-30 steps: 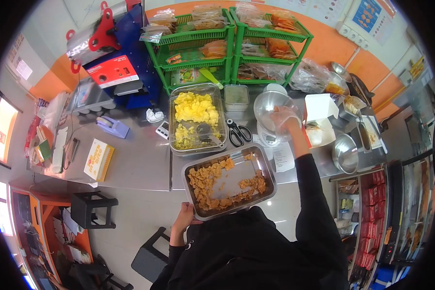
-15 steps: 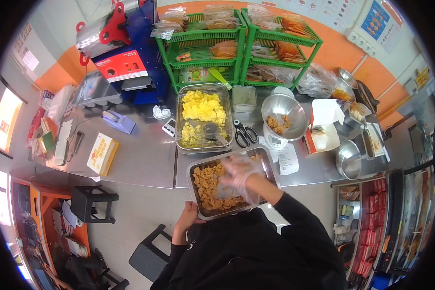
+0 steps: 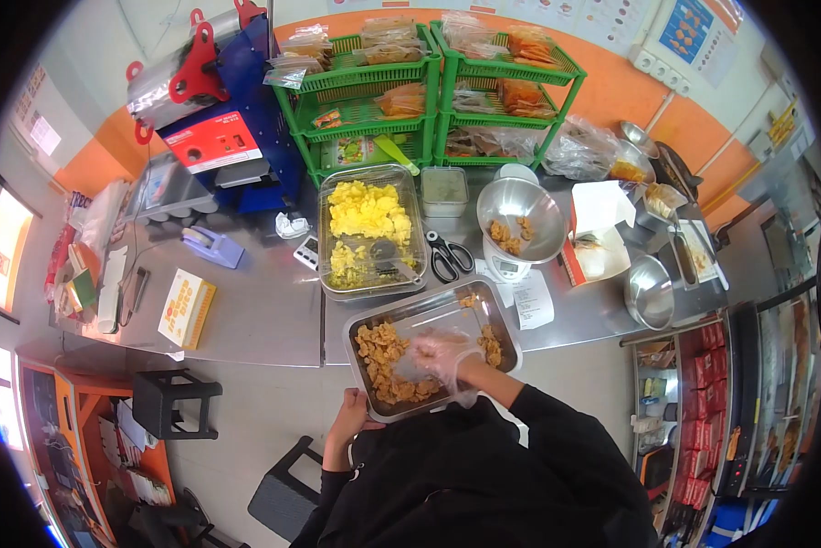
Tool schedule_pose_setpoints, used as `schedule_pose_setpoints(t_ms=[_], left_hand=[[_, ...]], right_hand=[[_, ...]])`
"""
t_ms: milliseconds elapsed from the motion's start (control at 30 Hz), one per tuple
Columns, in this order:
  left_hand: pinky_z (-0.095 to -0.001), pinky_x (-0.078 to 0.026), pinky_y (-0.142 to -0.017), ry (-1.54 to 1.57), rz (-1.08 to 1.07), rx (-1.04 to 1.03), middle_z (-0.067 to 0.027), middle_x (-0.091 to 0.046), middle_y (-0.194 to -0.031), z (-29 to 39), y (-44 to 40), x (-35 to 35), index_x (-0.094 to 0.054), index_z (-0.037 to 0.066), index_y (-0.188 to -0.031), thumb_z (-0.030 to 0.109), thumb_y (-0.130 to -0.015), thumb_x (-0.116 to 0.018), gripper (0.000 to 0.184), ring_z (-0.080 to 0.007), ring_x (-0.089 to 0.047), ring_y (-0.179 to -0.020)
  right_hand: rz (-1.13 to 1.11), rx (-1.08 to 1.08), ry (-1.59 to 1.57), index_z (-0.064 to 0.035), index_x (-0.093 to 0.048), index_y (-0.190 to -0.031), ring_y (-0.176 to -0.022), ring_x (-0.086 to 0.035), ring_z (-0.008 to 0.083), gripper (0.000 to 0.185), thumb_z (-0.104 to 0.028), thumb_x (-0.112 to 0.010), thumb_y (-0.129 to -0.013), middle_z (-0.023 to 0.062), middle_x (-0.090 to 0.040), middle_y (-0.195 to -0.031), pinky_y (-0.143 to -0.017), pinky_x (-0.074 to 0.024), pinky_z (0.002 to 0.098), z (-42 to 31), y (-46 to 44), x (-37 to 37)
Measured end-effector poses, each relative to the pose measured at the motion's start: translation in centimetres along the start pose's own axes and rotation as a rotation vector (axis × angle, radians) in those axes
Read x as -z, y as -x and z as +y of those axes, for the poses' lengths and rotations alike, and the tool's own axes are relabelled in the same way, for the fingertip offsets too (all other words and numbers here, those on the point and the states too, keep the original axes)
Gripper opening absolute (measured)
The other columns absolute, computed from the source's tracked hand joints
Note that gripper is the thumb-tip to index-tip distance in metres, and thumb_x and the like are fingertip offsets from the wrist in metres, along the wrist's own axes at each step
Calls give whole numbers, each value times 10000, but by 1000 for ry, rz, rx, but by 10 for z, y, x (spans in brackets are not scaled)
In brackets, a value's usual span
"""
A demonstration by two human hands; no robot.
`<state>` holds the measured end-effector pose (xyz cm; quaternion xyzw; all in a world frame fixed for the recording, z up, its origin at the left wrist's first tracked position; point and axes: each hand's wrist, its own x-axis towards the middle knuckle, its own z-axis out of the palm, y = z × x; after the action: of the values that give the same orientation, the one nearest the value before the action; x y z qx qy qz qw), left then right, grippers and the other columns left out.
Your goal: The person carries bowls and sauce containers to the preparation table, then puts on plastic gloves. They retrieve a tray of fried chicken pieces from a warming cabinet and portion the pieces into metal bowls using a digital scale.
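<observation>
My left hand [image 3: 349, 419] is closed on the near-left edge of a metal tray [image 3: 512, 331], bare, with the thumb up on the rim. Fried, breaded pieces [image 3: 380, 352] lie in the tray, mostly along its left side, with a smaller group at the right. Inside it, my right hand [image 3: 447, 358] wears a clear plastic glove and reaches down by the pieces; its fingers are blurred and partly hidden. Behind the tray, a steel bowl [image 3: 546, 215] with a few fried pieces rests on a white kitchen scale [image 3: 504, 267].
A clear container [image 3: 323, 265] of yellow scrambled food stands behind the tray. Black scissors [image 3: 449, 258], a receipt [image 3: 533, 300] and an open takeaway box [image 3: 599, 260] are nearby. Green racks [image 3: 363, 87] and a sealing machine [image 3: 214, 142] line the back. A stool [image 3: 287, 493] is on the floor.
My right hand has moved down and slightly left in the tray, baring pieces at the right. My left hand keeps hold of the rim. The view has shifted slightly.
</observation>
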<state>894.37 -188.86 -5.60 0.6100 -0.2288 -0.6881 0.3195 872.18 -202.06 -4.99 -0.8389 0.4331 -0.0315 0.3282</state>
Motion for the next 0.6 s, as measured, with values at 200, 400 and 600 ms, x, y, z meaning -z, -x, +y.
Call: schedule_pose_setpoints(t_ms=[200,400,600], left_hand=[[-385,-565,-608,-15,2,7,-248,-402,-1142,1,1,2,-164,-58,-1229,267,-922,-302,468,-369,-616,-770],[-384,-566,-612,-11,-20,-2,-257,-375,-1167,5,3,0,-160,-68,-1234,275,-924,-304,484,-377,-612,-782],[-380,-566,-614,-49,11,11,-254,-377,-1165,7,2,-2,-157,-68,-1243,255,-921,-302,479,-374,-609,-786]], right_hand=[[292,-174,-732,-138,-608,-838,-736,-512,74,241,-372,-606,-783,-17,-574,-795,-667,-427,263,-22,31,130],[424,-574,134,-96,-607,-979,-894,-575,293,404,-429,-520,-767,155,-606,-971,-779,-439,344,47,-3,230],[407,-546,497,-114,-573,-1065,-993,-542,308,454,-453,-474,-780,181,-580,-1034,-871,-405,389,34,-7,230]])
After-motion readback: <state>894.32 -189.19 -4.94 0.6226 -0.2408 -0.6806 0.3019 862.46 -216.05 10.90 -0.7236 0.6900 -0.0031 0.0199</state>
